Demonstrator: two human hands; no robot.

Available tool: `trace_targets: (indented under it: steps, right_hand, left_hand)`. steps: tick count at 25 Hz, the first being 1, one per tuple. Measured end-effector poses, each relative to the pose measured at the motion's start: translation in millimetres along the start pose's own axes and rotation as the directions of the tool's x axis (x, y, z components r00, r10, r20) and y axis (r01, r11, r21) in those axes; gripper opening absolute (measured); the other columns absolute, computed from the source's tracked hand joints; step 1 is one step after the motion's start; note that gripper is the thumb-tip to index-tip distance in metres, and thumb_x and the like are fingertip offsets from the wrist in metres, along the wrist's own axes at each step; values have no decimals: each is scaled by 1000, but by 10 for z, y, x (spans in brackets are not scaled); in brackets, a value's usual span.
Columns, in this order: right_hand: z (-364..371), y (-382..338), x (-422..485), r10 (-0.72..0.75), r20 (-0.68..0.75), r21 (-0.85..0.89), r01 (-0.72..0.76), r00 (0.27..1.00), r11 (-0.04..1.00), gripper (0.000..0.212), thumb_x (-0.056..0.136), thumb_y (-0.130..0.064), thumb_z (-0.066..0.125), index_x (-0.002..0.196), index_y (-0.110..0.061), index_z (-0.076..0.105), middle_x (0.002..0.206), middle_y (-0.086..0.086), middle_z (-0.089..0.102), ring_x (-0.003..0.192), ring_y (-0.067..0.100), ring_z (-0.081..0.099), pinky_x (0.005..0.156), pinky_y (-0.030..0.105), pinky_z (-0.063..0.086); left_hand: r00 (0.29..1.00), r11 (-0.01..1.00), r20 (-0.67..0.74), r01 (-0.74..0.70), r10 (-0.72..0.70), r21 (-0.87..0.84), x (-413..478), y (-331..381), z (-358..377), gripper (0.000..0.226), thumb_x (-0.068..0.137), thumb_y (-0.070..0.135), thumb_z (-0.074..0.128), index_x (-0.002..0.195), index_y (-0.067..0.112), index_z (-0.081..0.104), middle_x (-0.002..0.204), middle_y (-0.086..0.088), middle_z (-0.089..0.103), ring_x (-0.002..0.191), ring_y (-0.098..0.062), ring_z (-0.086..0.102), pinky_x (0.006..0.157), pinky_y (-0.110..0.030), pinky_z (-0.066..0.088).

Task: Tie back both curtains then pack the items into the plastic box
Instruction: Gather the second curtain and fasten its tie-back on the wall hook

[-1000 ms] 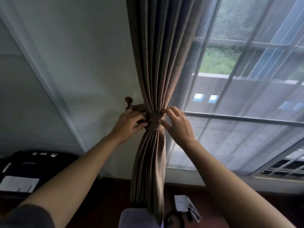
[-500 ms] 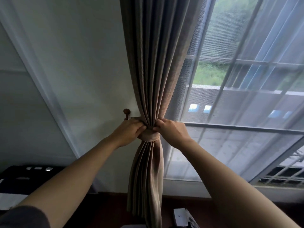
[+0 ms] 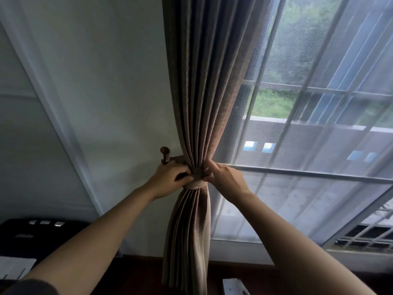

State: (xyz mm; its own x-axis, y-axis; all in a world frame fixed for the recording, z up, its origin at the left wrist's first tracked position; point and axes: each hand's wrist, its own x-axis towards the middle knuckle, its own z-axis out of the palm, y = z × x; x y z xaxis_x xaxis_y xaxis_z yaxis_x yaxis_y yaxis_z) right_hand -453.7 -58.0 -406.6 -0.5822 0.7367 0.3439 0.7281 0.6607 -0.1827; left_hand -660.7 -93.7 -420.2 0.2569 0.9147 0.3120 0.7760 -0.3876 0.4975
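A brown pleated curtain (image 3: pixel 204 81) hangs down the middle of the view, gathered at waist height by a matching fabric tieback band (image 3: pixel 196 184). The band runs left to a dark wooden wall hook (image 3: pixel 165 153). My left hand (image 3: pixel 170 177) grips the band on the curtain's left side, fingers curled around it. On the right side my right hand (image 3: pixel 225 179) pinches the band and the gathered folds. Below the band the curtain falls loose toward the floor.
A sheer white curtain (image 3: pixel 308 188) covers the window (image 3: pixel 319 103) on the right. A black case (image 3: pixel 32 237) with papers sits low at the left. A small white object (image 3: pixel 234 286) lies on the dark floor by the curtain's foot.
The view has tilted up a little, so the hands sit lower in frame. Both hands closed in on the tieback from a looser hold and stay clamped on it.
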Motion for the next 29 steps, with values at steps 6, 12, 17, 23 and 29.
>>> trace_targets:
  steps: [6,12,17,23,29]
  right_hand:
    - [-189,4,153,-66,30,-45,68,997,997,24,89,-37,55,107,-22,57,109,-1,64,100,23,60,63,30,37]
    - [-159,110,70,25,-42,-77,-28,999,997,32,87,-44,58,111,-24,59,110,-1,61,102,22,59,65,34,49]
    - [-5,93,26,160,23,169,-162,987,972,31,89,-33,57,116,-17,52,109,2,70,94,26,66,74,36,51]
    - [441,86,-285,411,-47,301,-380,910,875,28,91,-11,49,118,-7,56,104,17,70,94,37,64,76,40,49]
    - [892,-138,-420,361,318,623,-481,877,617,53,101,-38,23,149,-18,12,158,3,14,146,18,10,118,33,12]
  left_hand:
    - [999,971,-39,36,-28,237,41,46,-106,38,90,48,40,95,20,65,103,6,64,99,-16,50,81,-35,27]
    - [968,976,-209,-96,138,195,26,-106,-143,35,86,41,48,91,12,69,87,-1,66,84,-21,55,73,-36,44]
    - [975,960,-160,-110,155,257,61,-34,-124,41,76,51,53,91,17,70,90,3,65,87,-16,52,74,-29,32]
    - [899,977,-419,42,-129,-209,-247,-102,48,24,74,23,50,79,2,61,79,-5,56,70,-13,50,64,-16,40]
    - [757,584,164,606,-633,-541,-401,-287,759,43,98,26,38,140,21,42,144,-4,45,131,-23,44,109,-40,38]
